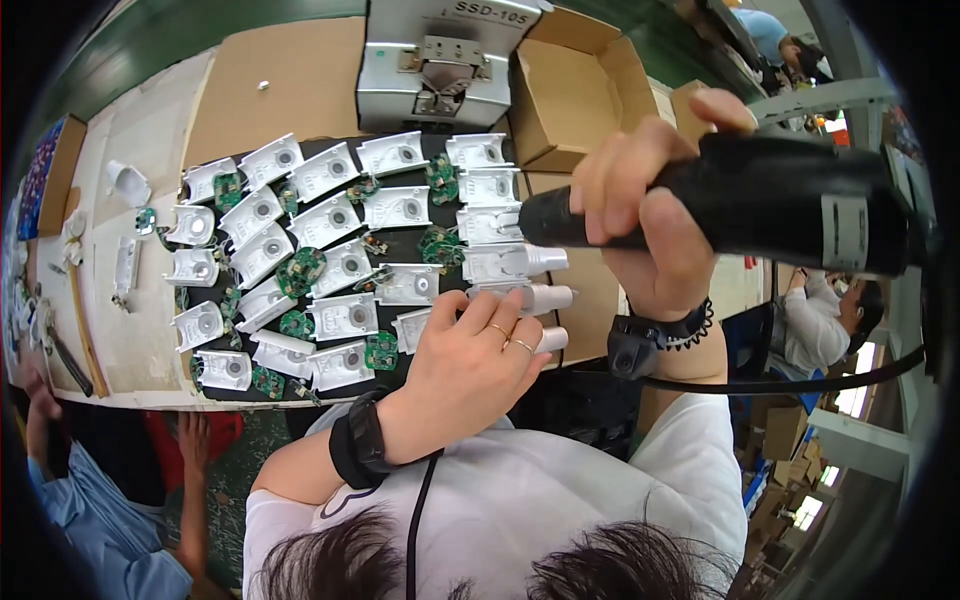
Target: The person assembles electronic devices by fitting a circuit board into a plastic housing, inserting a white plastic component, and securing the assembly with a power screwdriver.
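In my right hand (650,215) is a black electric screwdriver (790,205), fingers wrapped round its front part. It lies sideways, its narrow end over the right column of white plastic housings (490,225); whether the tip touches one cannot be told. My left hand (470,350), with two rings, bends its fingers over a white housing with a pale cylindrical end (548,298) at the near right of the mat. The palm hides most of that housing. Similar cylindrical ends stick out just above and below it. Green circuit boards (300,270) with wires hang from or lie among the other housings.
A dark mat (425,235) carries the rows of housings. Behind stand a grey metal machine (430,80) and an open cardboard box (575,90). Sticks and loose parts lie at left. A black cable (800,385) crosses by my right wrist. Another person's arm (195,490) is at lower left.
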The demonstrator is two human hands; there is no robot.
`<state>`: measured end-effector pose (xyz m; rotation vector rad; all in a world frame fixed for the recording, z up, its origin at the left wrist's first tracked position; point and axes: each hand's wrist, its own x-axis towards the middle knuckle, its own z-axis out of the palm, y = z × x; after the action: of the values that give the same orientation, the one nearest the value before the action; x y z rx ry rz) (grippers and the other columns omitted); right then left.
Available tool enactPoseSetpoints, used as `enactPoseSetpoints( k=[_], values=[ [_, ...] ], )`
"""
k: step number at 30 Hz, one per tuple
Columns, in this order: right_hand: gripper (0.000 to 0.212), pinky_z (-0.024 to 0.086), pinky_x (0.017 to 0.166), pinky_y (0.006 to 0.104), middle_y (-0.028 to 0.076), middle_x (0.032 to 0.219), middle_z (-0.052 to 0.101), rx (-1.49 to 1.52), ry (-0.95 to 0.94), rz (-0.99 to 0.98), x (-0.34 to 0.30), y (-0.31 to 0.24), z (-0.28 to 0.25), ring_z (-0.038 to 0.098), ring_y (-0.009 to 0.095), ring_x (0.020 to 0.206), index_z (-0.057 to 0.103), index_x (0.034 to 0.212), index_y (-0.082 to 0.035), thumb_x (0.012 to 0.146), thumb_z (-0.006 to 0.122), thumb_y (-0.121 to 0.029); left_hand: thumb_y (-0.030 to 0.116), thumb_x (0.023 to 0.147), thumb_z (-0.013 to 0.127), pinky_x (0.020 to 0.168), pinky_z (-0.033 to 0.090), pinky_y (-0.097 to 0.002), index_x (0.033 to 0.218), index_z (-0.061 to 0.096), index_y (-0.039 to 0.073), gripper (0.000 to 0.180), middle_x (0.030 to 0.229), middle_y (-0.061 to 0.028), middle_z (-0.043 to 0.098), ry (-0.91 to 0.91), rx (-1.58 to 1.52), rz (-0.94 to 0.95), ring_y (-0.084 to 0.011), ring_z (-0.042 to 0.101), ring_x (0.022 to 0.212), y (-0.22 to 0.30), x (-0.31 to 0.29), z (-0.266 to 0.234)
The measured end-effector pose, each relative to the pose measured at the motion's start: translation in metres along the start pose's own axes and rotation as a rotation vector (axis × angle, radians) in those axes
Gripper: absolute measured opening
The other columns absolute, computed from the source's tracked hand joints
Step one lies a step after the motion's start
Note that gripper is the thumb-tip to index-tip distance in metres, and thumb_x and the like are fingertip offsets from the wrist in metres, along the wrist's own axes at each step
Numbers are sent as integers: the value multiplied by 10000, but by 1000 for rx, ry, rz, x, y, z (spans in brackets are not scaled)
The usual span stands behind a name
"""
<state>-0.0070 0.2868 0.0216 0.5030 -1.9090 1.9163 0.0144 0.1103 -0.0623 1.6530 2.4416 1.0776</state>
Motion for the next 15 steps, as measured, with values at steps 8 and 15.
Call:
enactPoseSetpoints(
  k=[8,15],
  values=[
    [568,459,628,336,33,675,513,-137,11,95,-31,-11,-5,497,150,566,285,1323,-135,885,640,-201,347,827,625,793,365,-346,965,612,28,348,1206,-200,585,-53,89,-92,-215,538,943,1,4,20],
    [470,474,609,334,36,670,528,-228,-118,80,-42,3,-6,517,153,567,302,1221,-135,901,639,-212,375,829,617,778,359,-341,1018,617,6,414,1218,-212,581,-105,133,-88,-205,530,941,3,3,19]
  ],
)
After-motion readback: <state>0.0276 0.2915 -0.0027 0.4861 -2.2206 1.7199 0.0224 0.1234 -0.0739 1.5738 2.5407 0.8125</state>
